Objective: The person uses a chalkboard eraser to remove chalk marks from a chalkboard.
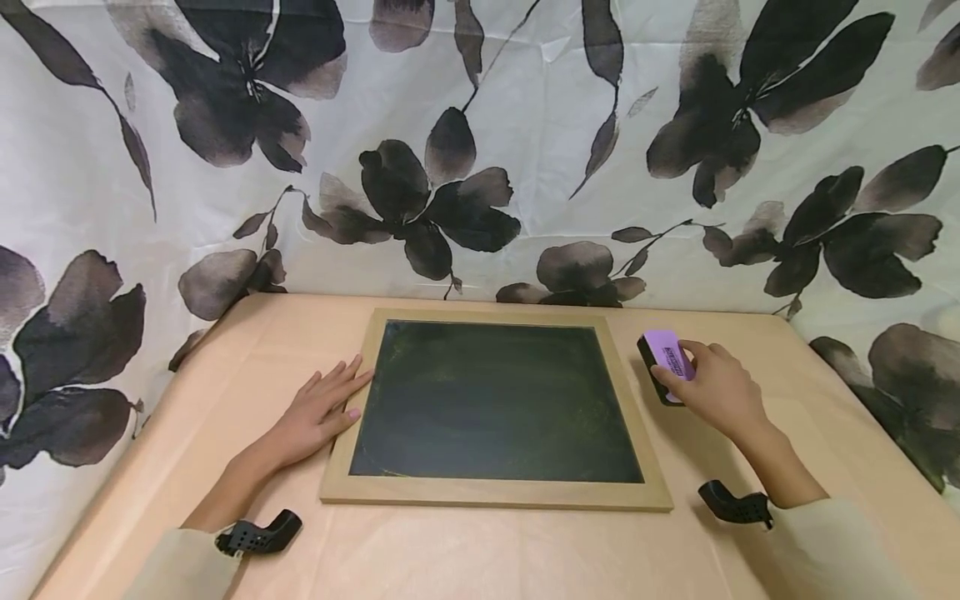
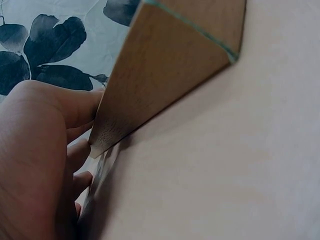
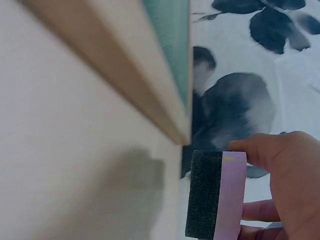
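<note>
A small chalkboard [image 1: 495,400] in a light wooden frame lies on the table, its dark surface showing faint smudges near the edges. Against the left side of that frame rests my left hand [image 1: 318,412], fingers extended and fingertips at the wood; the left wrist view shows the frame's outer edge [image 2: 165,60] beside them. My right hand [image 1: 720,387] grips a chalkboard eraser [image 1: 663,362] to the right of the board. Purple on top with printed lettering, the eraser has a black felt side [image 3: 204,195], seen over the table in the right wrist view.
A pale peach cover [image 1: 480,550] spreads over the table. Behind it hangs a white cloth [image 1: 555,108] with dark flowers. Black wrist devices [image 1: 258,532] sit at both sleeves. The eraser casts a shadow [image 3: 125,190] on the table.
</note>
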